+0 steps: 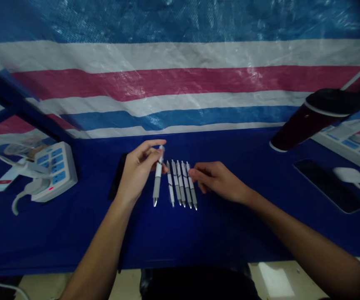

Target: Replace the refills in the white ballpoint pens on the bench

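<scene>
My left hand (pixel 140 168) pinches a white and grey click pen (pixel 157 183), its metal tip pointing toward me. The pen is left of a row of several similar pens (pixel 180 183) lying side by side on the blue table. In that row the leftmost pen (pixel 170 185) points the opposite way, its tip away from me. My right hand (pixel 214 179) is closed, thumb and fingertips against the upper part of the rightmost pen (pixel 192 193). Whether those fingers grip anything is hidden. A dark flat object (pixel 117 177) lies partly behind my left hand.
A white power strip (pixel 64 166) with plugs stands on the left of the blue table (pixel 230 233). On the right are a dark red tumbler (pixel 305 123), a black phone (pixel 328 185), a white charger (pixel 348 175) and another power strip (pixel 342 146). A striped tarp (pixel 180 79) hangs behind.
</scene>
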Demonstrator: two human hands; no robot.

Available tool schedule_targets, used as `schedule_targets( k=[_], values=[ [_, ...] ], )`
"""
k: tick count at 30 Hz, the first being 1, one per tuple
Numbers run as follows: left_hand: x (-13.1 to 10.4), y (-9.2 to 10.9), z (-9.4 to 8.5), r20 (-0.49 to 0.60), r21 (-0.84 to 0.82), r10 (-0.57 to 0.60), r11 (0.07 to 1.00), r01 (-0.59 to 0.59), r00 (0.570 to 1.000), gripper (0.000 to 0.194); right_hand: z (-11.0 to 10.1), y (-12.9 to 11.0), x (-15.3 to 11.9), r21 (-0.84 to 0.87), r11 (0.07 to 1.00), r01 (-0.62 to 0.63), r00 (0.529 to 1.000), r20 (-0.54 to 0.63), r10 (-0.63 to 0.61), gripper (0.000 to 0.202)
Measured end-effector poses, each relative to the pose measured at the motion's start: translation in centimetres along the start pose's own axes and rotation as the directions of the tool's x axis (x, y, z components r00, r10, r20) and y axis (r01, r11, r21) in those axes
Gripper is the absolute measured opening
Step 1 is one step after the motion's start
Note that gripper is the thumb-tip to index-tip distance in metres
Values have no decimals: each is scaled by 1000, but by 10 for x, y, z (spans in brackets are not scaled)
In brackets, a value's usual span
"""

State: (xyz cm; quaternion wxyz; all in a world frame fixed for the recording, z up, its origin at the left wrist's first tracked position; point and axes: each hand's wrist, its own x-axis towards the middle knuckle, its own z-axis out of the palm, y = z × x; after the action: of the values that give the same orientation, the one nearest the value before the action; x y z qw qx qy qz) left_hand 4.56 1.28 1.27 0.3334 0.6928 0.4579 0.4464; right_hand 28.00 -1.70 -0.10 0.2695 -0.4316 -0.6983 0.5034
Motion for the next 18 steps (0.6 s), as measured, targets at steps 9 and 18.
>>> schedule_targets(
  k=[9,18],
  values=[
    [-6,-32,-12,182,504,-89,863,-15,979,36,-6,14,5,-585,800,-131,991,-76,107,41],
    [-8,-39,-8,200,325,-86,946,16,976,39,-9,12,1,-692,669,-272,961,-227,157,55]
  ],
)
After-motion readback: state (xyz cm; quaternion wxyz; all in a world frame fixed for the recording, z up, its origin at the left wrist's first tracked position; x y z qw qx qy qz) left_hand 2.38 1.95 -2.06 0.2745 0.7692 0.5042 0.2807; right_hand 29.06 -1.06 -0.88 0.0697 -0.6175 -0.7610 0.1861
